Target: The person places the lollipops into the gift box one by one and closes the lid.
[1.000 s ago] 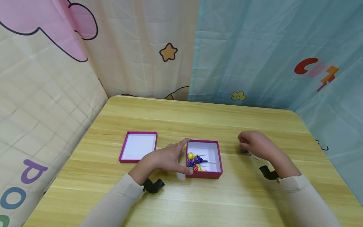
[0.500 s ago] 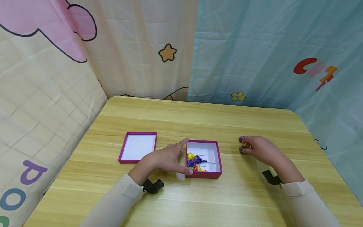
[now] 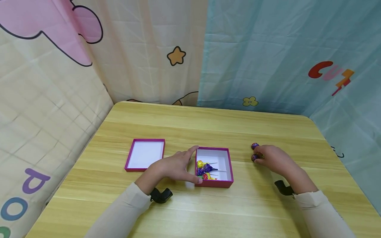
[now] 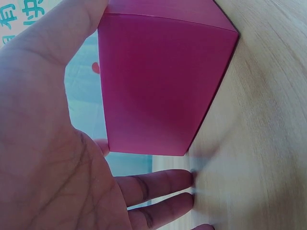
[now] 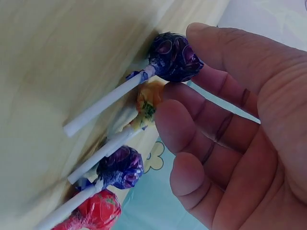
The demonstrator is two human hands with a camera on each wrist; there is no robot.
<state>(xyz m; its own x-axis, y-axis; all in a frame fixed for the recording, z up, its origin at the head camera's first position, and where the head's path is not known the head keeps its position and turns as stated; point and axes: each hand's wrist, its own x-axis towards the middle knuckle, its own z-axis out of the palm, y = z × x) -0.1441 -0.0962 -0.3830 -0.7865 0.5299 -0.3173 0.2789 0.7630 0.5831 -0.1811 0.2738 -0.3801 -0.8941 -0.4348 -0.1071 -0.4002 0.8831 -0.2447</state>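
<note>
We see the left hand [image 3: 175, 167] against the left wall of the magenta box [image 3: 228, 165], fingers straight, index along the far corner, thumb at the near corner; in the left wrist view the palm [image 4: 43, 158] is open beside the box wall [image 4: 158, 86], fingers relaxed, touching the table [image 4: 268, 143] by their tips, not curled round anything. Box sits mid-table, open, white inside, with a few wrapped lollipops [image 3: 204, 170] lying at its left side, sticks pointing right. The lid [image 3: 145, 154] lies upturned just left of the left hand, apart from the box. The right hand [image 3: 272, 159] is on the table right of the box, well apart from it, over a small cluster of loose lollipops [image 3: 254, 151]; head view shows two purple heads poking out at its fingertips. Right wrist view: four lollipops lie side by side on the wood, purple [image 5: 173, 57], orange [image 5: 147, 98], purple [image 5: 120, 167], red [image 5: 96, 211]; the fingers [image 5: 192, 129] are loosely bent, tips touching the top purple and the orange one. We cannot tell if any is actually pinched; none looks lifted. Wrist cameras [image 3: 160, 195] show as black mounts on both cream sleeves [image 3: 119, 215]
</note>
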